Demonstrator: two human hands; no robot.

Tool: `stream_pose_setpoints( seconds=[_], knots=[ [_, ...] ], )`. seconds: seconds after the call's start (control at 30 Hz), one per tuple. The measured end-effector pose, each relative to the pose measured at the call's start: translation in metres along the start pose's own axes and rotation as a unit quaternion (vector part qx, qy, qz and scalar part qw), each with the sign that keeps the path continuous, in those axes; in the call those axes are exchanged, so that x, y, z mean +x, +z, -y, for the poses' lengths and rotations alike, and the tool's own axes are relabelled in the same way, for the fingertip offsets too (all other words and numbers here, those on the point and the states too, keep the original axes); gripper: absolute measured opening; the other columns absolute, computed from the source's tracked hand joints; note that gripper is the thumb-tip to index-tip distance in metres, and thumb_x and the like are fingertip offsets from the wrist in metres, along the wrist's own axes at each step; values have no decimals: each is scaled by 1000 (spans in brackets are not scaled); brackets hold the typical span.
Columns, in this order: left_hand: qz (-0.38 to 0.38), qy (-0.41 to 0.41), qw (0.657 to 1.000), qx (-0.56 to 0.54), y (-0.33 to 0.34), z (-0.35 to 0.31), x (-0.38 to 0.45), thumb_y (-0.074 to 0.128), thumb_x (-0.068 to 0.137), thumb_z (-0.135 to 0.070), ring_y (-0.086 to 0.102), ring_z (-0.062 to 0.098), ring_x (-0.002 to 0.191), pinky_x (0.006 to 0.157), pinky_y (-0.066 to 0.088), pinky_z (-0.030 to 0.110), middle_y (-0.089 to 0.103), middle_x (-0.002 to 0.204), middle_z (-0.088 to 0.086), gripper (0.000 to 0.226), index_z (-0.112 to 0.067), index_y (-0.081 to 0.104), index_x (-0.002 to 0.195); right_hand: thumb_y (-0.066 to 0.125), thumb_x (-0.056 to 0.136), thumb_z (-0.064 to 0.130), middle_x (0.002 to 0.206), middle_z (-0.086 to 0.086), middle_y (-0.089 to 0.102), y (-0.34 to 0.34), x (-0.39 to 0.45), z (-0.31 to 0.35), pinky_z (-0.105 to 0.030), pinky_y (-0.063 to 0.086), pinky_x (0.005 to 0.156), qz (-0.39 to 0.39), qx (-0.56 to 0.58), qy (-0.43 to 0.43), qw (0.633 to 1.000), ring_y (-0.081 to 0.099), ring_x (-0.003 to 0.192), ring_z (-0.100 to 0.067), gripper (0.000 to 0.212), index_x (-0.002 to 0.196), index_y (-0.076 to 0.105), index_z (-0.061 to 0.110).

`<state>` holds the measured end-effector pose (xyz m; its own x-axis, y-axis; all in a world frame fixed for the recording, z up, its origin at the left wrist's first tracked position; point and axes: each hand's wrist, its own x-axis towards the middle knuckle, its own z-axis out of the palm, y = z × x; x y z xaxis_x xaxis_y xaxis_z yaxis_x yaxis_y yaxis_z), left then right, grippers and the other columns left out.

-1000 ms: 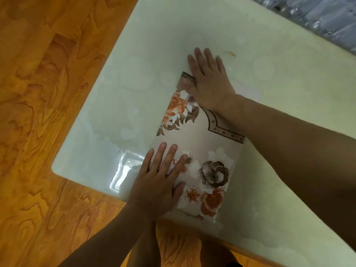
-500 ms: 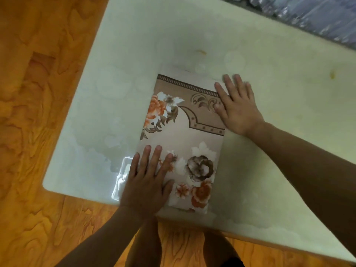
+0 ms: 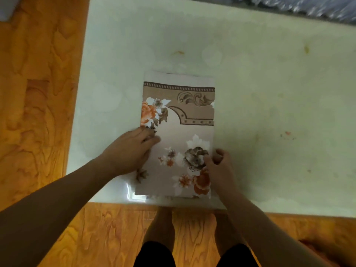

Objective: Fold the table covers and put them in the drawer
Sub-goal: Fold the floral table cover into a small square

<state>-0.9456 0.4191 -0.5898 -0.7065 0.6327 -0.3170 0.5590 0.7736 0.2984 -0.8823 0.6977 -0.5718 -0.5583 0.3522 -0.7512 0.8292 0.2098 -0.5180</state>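
A folded table cover [image 3: 185, 132], beige with orange and brown flowers and a brown border, lies flat on the pale table [image 3: 269, 93] near its front edge. My left hand [image 3: 131, 149] is at the cover's left edge, fingers lying on top and the thumb hidden below the edge. My right hand [image 3: 219, 166] is at the right edge near the brown flower, its fingers curled around that edge. No drawer is in view.
Wooden floor [image 3: 38, 112] lies to the left of the table and in front of it, where my legs [image 3: 163, 237] stand. A crinkled grey plastic sheet [image 3: 308, 6] runs along the table's far right edge. Small stains dot the tabletop.
My right hand has come from the cover's far right corner down to its near right edge and curled on it. My left hand slid from on top to the left edge.
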Motion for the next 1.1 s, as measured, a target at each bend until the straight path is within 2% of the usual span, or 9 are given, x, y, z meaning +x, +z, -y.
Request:
stream_pose_setpoints(
  seconds=[0.23,0.4,0.5,0.6,0.7,0.77,0.87,0.97,1.1],
  knots=[
    [33,24,999,8,-3,7,-6,61,88,-36,41,25,135,112,39,37,43,149,7,68,-20,40,151,50,104,25,96,-2,65,-2,1,26,-32,52,68,49,-53,-4,997,64,83,-18,13,111,58,18],
    [111,56,992,24,-7,27,-22,68,81,-53,12,23,154,122,7,38,14,168,1,106,-31,3,161,55,101,9,88,-15,76,-20,-2,52,-38,60,63,134,161,157,965,73,70,-26,16,106,66,0],
    [109,54,992,39,-1,27,-22,76,72,-61,19,26,153,122,14,43,20,166,3,121,-30,2,162,52,101,9,105,-27,72,-21,-3,65,-45,62,58,172,225,255,925,73,79,-35,22,115,61,-6],
    [41,15,999,11,14,15,-16,85,72,-39,37,28,143,115,32,47,40,156,8,114,-25,16,162,51,101,6,96,-27,73,-23,-3,71,-45,61,51,171,235,277,916,74,67,-33,17,110,59,-6],
    [-18,5,1000,0,25,9,-10,87,73,-30,47,33,133,106,42,50,52,145,14,97,-18,36,156,54,100,6,100,-20,71,-25,4,60,-40,62,62,123,89,167,974,72,73,-28,30,129,55,0],
    [-19,20,999,27,28,10,-10,88,71,-26,48,36,132,104,44,52,53,144,17,96,-16,40,154,49,100,14,122,-13,63,-32,12,43,-44,57,88,23,-177,-64,982,66,103,-28,44,144,44,12],
    [-29,55,996,70,26,14,-8,77,75,-15,50,37,130,104,43,50,53,145,17,93,-18,32,156,41,98,11,156,-11,38,-46,33,23,-47,37,115,-9,-449,-437,779,35,144,-30,55,152,36,14],
    [-43,84,986,137,21,16,-6,62,83,-17,48,36,131,113,29,48,53,145,16,80,-16,24,155,44,100,28,168,-10,9,-60,70,9,-49,19,124,147,-599,-529,583,-1,156,-24,68,160,15,12],
    [-47,143,971,184,19,22,-5,27,98,-19,48,42,135,125,-4,43,53,143,22,57,-6,38,153,35,95,58,168,-9,-6,-71,85,16,-49,10,125,192,-662,-513,511,-13,155,-24,86,161,4,14]
  ],
)
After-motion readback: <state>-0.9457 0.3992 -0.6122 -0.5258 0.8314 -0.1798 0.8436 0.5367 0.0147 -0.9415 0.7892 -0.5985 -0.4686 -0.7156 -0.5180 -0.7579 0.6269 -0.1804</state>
